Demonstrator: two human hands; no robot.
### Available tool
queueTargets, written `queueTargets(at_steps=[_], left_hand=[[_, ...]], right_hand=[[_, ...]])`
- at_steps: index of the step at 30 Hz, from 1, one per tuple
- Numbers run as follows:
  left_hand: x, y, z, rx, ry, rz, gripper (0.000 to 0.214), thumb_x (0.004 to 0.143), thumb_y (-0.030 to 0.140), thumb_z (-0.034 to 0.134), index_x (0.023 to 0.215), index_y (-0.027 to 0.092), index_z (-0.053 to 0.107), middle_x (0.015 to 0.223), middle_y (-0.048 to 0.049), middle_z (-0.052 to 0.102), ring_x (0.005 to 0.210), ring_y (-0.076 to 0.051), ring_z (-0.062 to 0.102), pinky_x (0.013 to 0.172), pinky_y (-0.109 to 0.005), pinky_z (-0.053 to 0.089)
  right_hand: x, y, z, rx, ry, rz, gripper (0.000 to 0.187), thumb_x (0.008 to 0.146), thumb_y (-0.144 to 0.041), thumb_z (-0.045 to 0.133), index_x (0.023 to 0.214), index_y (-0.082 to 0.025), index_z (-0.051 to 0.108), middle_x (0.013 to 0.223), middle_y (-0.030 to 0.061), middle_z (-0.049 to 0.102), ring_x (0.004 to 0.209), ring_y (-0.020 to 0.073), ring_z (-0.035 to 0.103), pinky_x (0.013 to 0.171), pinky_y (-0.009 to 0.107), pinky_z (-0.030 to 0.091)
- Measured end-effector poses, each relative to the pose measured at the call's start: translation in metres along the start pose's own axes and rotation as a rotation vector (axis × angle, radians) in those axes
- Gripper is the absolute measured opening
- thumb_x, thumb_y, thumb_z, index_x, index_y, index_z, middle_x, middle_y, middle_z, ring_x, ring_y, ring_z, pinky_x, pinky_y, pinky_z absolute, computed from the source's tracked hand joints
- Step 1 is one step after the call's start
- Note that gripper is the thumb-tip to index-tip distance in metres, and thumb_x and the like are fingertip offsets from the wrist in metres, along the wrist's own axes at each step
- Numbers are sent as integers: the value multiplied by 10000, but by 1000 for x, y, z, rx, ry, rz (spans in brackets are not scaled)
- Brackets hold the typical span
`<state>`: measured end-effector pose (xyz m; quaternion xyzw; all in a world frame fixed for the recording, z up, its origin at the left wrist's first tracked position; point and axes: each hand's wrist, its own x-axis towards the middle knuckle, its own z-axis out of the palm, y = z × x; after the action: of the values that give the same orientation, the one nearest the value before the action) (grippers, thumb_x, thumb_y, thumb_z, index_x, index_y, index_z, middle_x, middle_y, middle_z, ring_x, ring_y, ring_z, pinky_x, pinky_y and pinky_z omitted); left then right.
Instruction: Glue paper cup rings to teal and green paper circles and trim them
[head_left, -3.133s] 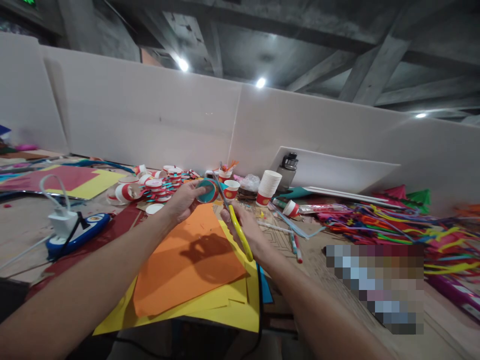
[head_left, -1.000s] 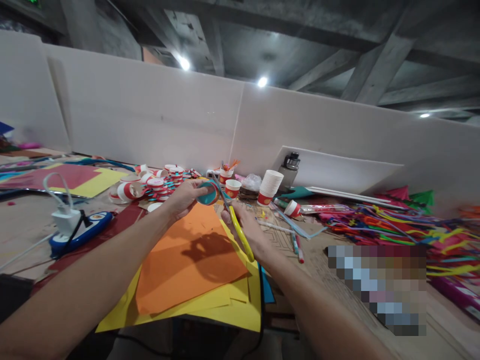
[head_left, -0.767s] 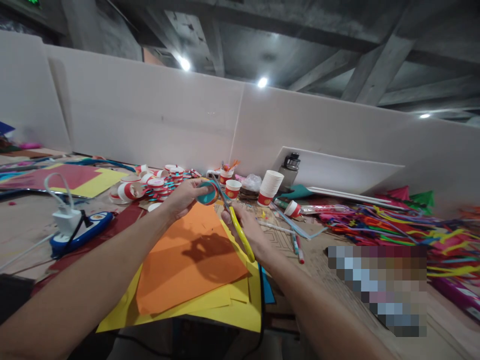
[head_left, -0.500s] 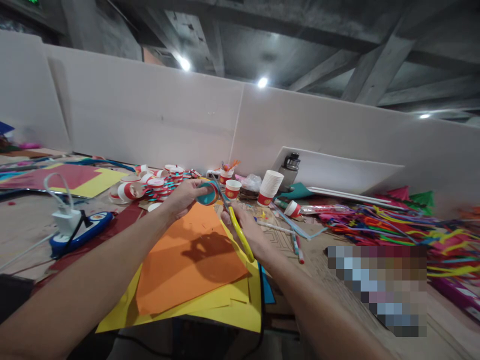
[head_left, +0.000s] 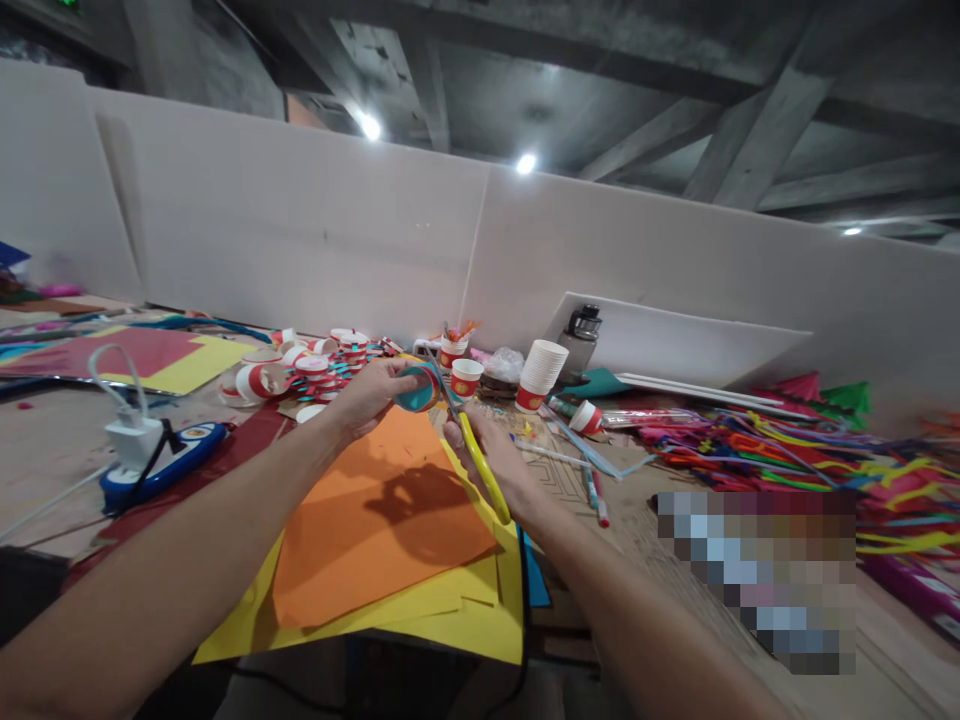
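My left hand (head_left: 375, 393) pinches a short paper-cup ring (head_left: 417, 397), blue-green inside with a red edge. In my right hand (head_left: 486, 445) are yellow-handled scissors (head_left: 484, 470), their blades pointing up and away beside the ring's right side. Whether the blades touch the ring I cannot tell. Both hands are above a sheet of orange paper (head_left: 375, 560), which lies on yellow paper (head_left: 420, 610). Just past the scissors stands a red and white paper cup (head_left: 466, 379).
A stack of paper cups (head_left: 541, 377) and a dark bottle (head_left: 579, 342) stand behind. Cut cups (head_left: 311, 368) crowd the back left. At left lies a blue power strip (head_left: 165, 468); colourful pipe cleaners (head_left: 780, 440) pile up at right. White boards (head_left: 300, 220) wall off the back.
Hardly anything differs. The ring and the scissors have shifted very slightly to the right; both hands keep their hold.
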<state>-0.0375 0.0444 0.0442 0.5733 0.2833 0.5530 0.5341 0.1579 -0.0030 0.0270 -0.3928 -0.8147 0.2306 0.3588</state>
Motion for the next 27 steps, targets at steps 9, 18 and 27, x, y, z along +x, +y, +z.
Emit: queueTargets(at_steps=[9, 18, 27], left_hand=[[-1, 3, -1, 2, -3, -22, 325, 636, 265, 756, 904, 81, 744, 769, -77, 711, 642, -122, 594, 629, -216, 425], [0, -3, 3, -131, 66, -43, 275, 642, 221, 760, 888, 100, 730, 803, -63, 712, 668, -109, 612, 629, -191, 455], [-3, -14, 17, -345, 284, -173, 161, 669, 195, 730, 810, 153, 665, 687, 7, 668, 587, -102, 591, 568, -232, 483]], right_hand=[[-1, 1, 0, 33, -34, 45, 263, 899, -464, 454, 812, -218, 422, 653, -50, 418, 573, 102, 404, 521, 226, 287], [0, 4, 1, -26, 14, 46, 250, 887, -430, 478, 776, -209, 443, 636, -51, 436, 570, 99, 418, 524, 226, 281], [2, 2, 0, -56, 100, 23, 266, 869, -440, 511, 761, -205, 452, 644, -44, 459, 585, 102, 428, 541, 231, 299]])
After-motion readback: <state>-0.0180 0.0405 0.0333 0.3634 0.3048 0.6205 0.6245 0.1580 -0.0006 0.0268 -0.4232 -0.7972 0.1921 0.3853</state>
